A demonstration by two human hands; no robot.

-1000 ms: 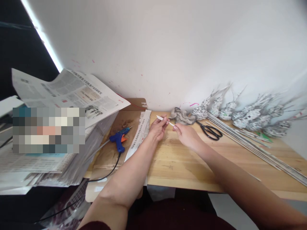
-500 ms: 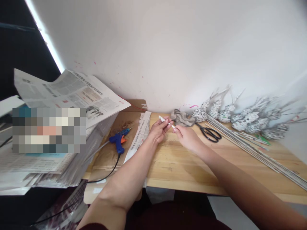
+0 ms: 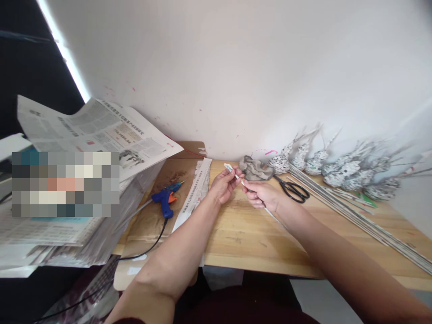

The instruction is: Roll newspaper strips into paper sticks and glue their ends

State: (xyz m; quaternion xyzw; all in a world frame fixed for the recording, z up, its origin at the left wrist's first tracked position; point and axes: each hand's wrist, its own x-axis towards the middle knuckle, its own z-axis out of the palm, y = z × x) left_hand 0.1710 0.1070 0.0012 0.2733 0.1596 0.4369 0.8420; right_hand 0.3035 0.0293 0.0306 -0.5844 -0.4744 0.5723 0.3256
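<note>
Both hands meet over the back of a wooden table (image 3: 243, 238). My left hand (image 3: 224, 184) pinches the upper end of a thin rolled paper stick (image 3: 232, 172), whose white tip pokes up past the fingers. My right hand (image 3: 261, 193) is curled around the same stick further down; the stick's lower end shows beyond the palm, slanting down to the right. A crumpled grey cloth (image 3: 254, 168) lies just behind the hands.
Black scissors (image 3: 293, 189) lie right of the cloth. Long rolled paper sticks (image 3: 354, 216) and several woven paper pieces (image 3: 340, 168) fill the right side. A blue glue gun (image 3: 165, 200) with its cord sits on cardboard at left, beside newspaper stacks (image 3: 94, 139).
My right hand has moved from a fingertip pinch at the stick's end to a fuller grip along it. Both hands rose slightly toward me.
</note>
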